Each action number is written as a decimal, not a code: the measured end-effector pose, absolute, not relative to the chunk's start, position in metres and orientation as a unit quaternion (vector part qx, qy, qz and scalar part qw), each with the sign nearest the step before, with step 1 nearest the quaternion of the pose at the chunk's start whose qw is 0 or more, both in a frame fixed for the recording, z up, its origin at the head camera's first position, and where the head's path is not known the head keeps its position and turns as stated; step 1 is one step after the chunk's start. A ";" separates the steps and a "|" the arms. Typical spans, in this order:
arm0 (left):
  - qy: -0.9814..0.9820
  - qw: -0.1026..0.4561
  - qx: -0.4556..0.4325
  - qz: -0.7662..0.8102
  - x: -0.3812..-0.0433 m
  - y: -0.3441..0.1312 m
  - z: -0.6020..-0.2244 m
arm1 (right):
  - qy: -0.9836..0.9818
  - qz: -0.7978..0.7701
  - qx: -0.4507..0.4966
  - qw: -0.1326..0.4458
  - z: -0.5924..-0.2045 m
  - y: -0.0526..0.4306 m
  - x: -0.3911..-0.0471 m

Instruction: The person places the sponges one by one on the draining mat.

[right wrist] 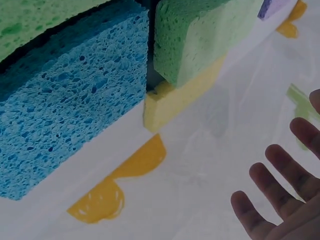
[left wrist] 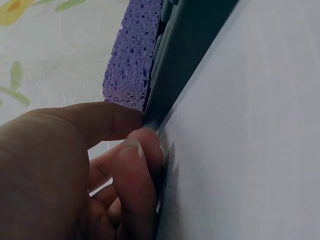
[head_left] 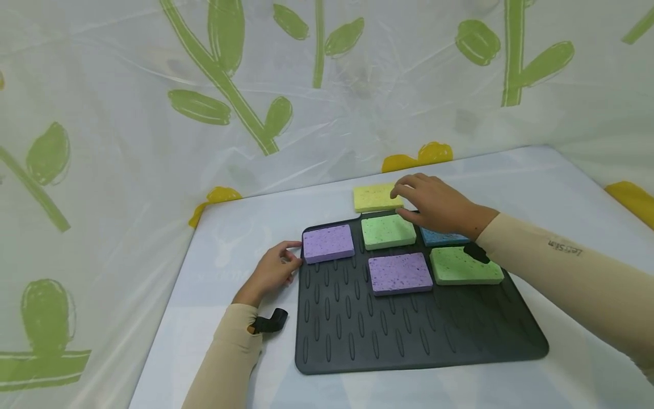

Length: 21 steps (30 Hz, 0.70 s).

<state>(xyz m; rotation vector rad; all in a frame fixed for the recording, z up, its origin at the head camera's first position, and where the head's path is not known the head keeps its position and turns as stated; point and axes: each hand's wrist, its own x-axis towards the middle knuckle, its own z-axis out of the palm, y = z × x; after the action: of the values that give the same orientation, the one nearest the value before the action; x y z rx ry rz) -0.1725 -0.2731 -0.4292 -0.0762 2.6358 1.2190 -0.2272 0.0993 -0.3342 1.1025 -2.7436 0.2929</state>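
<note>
My left hand [head_left: 273, 268] is at the left edge of a dark ribbed drying mat [head_left: 337, 341]; in the left wrist view its thumb and forefinger pinch that edge. Beside them lies a purple sponge [head_left: 327, 243] in the mat's far left corner. My right hand [head_left: 439, 204] hovers over the far edge with fingers apart and nothing in them. Its fingertips overlap the right end of a yellow sponge [head_left: 372, 199], which lies just beyond the mat. Under this hand is a blue sponge [right wrist: 85, 95], partly hidden in the head view. A pale green sponge [head_left: 387, 230] sits left of it.
Nearer on the mat lie another purple sponge [head_left: 400, 274] and a brighter green sponge [head_left: 457, 270]. The white table [head_left: 225, 278] ends at a hanging curtain [head_left: 128, 113] printed with green leaves and yellow flowers. Black wrist straps show on both sleeves.
</note>
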 end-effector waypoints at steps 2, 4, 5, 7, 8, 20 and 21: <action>0.901 0.117 -0.025 0.417 -0.172 -0.273 -0.430 | -0.923 0.095 0.365 0.079 -0.336 0.098 -0.231; 0.901 0.116 -0.023 0.418 -0.173 -0.274 -0.431 | -0.926 0.093 0.358 0.072 -0.338 0.097 -0.235; 0.900 0.115 -0.023 0.419 -0.173 -0.274 -0.431 | -0.928 0.092 0.355 0.068 -0.338 0.096 -0.237; 0.900 0.115 -0.025 0.420 -0.173 -0.274 -0.432 | -0.930 0.094 0.349 0.061 -0.339 0.095 -0.240; 0.900 0.116 -0.026 0.420 -0.173 -0.275 -0.432 | -0.931 0.096 0.347 0.057 -0.340 0.094 -0.242; 0.900 0.114 -0.026 0.419 -0.173 -0.275 -0.432 | -0.944 0.097 0.314 0.039 -0.349 0.081 -0.264; 0.901 0.115 -0.027 0.418 -0.173 -0.275 -0.432 | -0.944 0.097 0.312 0.038 -0.349 0.080 -0.266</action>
<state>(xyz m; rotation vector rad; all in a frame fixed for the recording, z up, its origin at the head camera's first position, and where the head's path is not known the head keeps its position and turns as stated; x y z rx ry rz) -0.1733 -0.2746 -0.4316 -0.0804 2.6402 1.2246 -0.2658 0.0802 -0.3495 0.9568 -2.8966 0.2969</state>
